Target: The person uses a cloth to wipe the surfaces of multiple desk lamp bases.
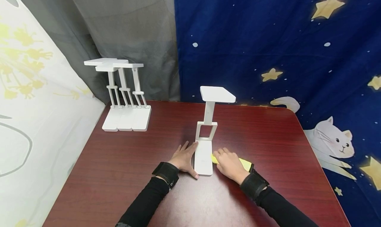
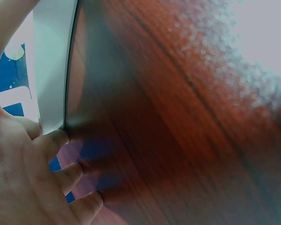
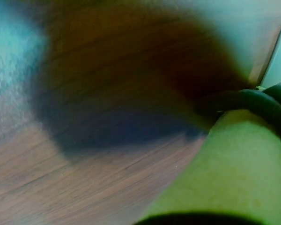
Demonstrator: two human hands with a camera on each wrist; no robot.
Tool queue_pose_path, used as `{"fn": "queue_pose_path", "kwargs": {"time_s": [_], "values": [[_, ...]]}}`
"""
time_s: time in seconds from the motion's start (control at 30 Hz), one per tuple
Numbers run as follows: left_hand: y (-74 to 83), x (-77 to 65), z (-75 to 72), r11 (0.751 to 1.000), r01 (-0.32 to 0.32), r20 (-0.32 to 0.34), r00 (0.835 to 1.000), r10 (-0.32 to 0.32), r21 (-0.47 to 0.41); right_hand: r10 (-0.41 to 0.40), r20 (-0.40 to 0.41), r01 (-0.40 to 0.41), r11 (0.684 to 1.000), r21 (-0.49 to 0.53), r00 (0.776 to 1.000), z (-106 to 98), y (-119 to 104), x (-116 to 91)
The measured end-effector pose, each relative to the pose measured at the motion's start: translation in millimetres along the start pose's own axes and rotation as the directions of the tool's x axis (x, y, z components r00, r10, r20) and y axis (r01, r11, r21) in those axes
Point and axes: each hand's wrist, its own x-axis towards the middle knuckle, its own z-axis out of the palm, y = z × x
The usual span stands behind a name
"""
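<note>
A white folding stand (image 1: 203, 157), perhaps for a phone or tablet, is unfolded upright on the table, its flat top plate (image 1: 216, 94) raised on a hinged post. My left hand (image 1: 184, 159) braces the left edge of its base, fingers spread and thumb near the front corner. In the left wrist view, fingertips (image 2: 61, 137) lie right at the base's edge (image 2: 54, 70). On the base's right side my right hand (image 1: 230, 164) grips a yellow cloth (image 1: 246, 164), which sticks out on both sides of the fingers. The right wrist view shows mainly forearm and tabletop; the fingers are hidden there.
Several similar white stands (image 1: 126, 117) are lined up side by side at the table's back left corner. The reddish-brown wooden table (image 1: 259, 131) ends at a grey curtain (image 1: 128, 25) and a blue star-patterned curtain (image 1: 232, 48). White patterned fabric (image 1: 38, 121) hangs on the left.
</note>
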Motion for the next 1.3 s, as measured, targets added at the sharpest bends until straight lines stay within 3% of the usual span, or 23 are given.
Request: {"fn": "queue_pose_path", "kwargs": {"time_s": [0.37, 1.3], "values": [[1.9, -3.7, -2.9, 1.000, -0.006, -0.008, 1.000, 0.006, -0.003, -0.010, 0.024, 0.010, 1.000, 0.008, 1.000, -3, -6, -11], [0.7, -2.9, 0.0, 1.000, -0.012, -0.011, 1.000, 0.012, 0.005, -0.075, -0.057, 0.075, 0.997, -0.004, 0.996, -2, -14, -30]]}}
